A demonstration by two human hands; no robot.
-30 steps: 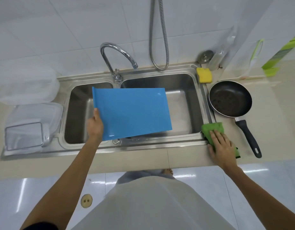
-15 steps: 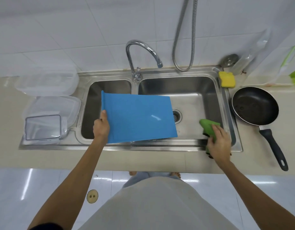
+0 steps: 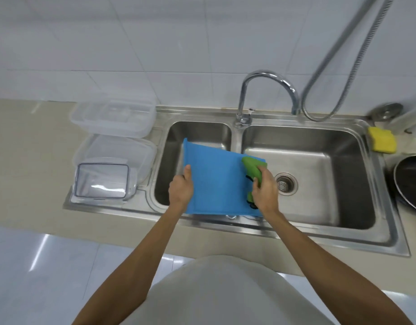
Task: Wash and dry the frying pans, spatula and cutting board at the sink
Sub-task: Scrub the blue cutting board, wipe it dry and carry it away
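Two hands work at the blue cutting board (image 3: 216,184), which is held tilted above the sink (image 3: 319,233), across the divider between its two basins. The left hand (image 3: 180,191) grips the board's left edge, thumb (image 3: 187,171) laid on the top face, the other fingers hidden beneath. The right hand (image 3: 265,191) has its fingers curled round a green cloth (image 3: 251,166) and presses it against the board's right side; the cloth sticks out past the fingertips toward the board's far corner. Just right of the right knuckles lies the drain (image 3: 286,184). Well right of that hand a black frying pan (image 3: 410,184) sits on the counter, cut off by the frame edge, with a yellow sponge (image 3: 382,143) beyond it. Left of the left hand stand clear plastic boxes (image 3: 113,120).
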